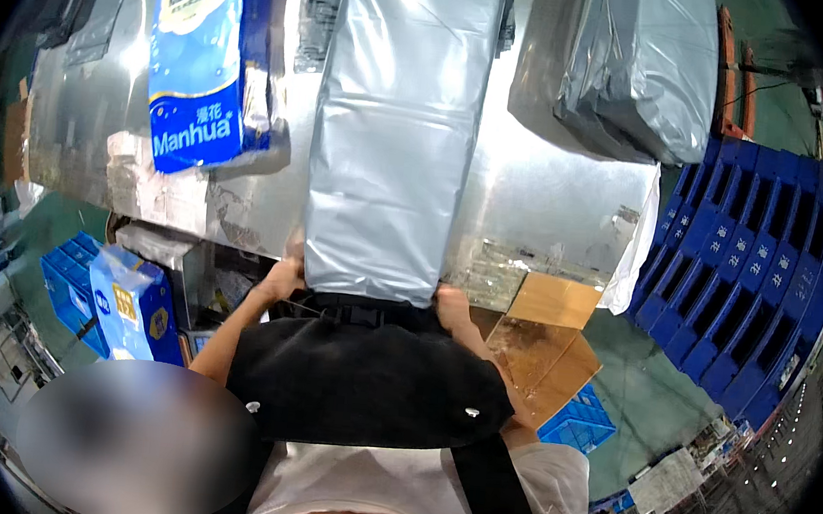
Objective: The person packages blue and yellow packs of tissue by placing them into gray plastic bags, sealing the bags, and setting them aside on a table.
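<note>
A long package in silvery-grey plastic film (398,129) lies lengthwise in front of me on the metal table, its near end at my waist. My left hand (284,277) is closed at its near left corner, with the thumb pointing up along the side. At the near right corner my right hand (452,308) is curled against the film. The undersides of both hands are hidden. Left of this package lies a blue pack with printing (198,62), in a glossy wrapper.
Another grey-wrapped package (638,71) sits at the table's right end. The metal table (555,186) has scuffed tape on its near edge. Below right is an open cardboard box (544,362). Dark blue crates (743,276) are stacked at right; a light-blue crate (72,276) stands left.
</note>
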`<state>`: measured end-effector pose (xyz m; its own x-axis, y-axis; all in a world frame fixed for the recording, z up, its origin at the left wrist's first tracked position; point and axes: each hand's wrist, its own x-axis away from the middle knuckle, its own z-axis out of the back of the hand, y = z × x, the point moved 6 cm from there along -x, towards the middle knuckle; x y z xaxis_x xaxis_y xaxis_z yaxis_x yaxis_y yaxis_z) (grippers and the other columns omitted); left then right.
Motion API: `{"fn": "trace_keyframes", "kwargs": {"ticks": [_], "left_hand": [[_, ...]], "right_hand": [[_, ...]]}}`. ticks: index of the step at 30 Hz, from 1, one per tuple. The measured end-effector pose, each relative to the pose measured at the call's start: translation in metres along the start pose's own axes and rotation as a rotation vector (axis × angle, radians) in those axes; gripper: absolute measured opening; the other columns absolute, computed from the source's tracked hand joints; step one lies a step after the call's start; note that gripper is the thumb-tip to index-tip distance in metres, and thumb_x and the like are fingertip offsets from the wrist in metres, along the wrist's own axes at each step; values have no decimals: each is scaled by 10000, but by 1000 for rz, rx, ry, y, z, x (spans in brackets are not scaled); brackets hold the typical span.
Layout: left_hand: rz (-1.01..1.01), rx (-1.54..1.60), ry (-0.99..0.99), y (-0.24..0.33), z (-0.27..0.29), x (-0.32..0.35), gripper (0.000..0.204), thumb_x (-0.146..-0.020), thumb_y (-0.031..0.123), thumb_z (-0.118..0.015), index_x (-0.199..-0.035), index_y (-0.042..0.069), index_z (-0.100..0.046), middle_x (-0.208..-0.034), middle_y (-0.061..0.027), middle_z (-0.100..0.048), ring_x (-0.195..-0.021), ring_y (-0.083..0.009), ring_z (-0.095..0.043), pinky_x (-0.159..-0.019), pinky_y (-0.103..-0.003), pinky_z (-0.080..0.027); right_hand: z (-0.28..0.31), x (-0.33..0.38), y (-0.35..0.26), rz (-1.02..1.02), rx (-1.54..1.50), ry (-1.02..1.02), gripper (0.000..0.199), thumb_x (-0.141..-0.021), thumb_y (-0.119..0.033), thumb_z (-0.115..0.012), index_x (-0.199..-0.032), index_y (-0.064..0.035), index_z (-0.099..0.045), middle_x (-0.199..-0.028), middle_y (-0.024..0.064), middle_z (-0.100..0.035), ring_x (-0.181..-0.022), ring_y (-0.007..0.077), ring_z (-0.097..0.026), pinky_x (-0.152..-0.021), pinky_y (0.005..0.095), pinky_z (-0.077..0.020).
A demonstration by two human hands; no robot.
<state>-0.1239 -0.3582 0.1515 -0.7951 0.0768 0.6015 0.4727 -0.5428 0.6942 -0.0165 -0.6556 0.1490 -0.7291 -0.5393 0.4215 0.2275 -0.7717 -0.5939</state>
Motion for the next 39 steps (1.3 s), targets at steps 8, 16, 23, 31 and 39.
{"fn": "trace_keyframes", "kwargs": {"ticks": [8,16,23,31,39], "left_hand": [[247,371,208,97,29,-14,189,-813,175,-578,-886,4,-606,-631,-59,-589,-523,-77,-518,-470,-241,-417],[217,404,356,-6,20,13,302,-828,281,-582,-654,35,-590,-540,1,-530,-486,-49,-466,-446,-194,-363],[16,201,553,-6,15,5,332,-821,261,-583,-616,2,-551,-511,-55,-521,-467,-98,-466,-449,-266,-372],[99,316,394,-31,8,17,357,-795,344,-607,-854,-8,-628,-669,-80,-617,-606,-114,-554,-584,-269,-449],[203,75,426,19,56,-5,330,-742,301,-636,-835,-16,-640,-681,-121,-631,-609,-167,-606,-601,-301,-469]], "right_hand": [[47,-55,-52,-88,-61,87,214,-790,-161,-477,-855,13,-584,-759,250,-583,-698,372,-576,-682,423,-459],[82,-27,-60,-106,153,416,310,-761,-307,-539,-617,-33,-525,-561,146,-528,-530,309,-533,-506,420,-435],[2,-105,-133,240,115,187,376,-787,-286,-480,-1042,-19,-551,-1064,203,-548,-989,371,-512,-872,436,-392],[-41,-72,-129,421,161,245,217,-758,-205,-578,-921,-64,-601,-950,171,-579,-837,331,-563,-763,434,-445],[-53,-74,-144,505,130,277,120,-749,-161,-578,-799,-59,-616,-802,144,-595,-785,308,-574,-730,414,-435]]}}
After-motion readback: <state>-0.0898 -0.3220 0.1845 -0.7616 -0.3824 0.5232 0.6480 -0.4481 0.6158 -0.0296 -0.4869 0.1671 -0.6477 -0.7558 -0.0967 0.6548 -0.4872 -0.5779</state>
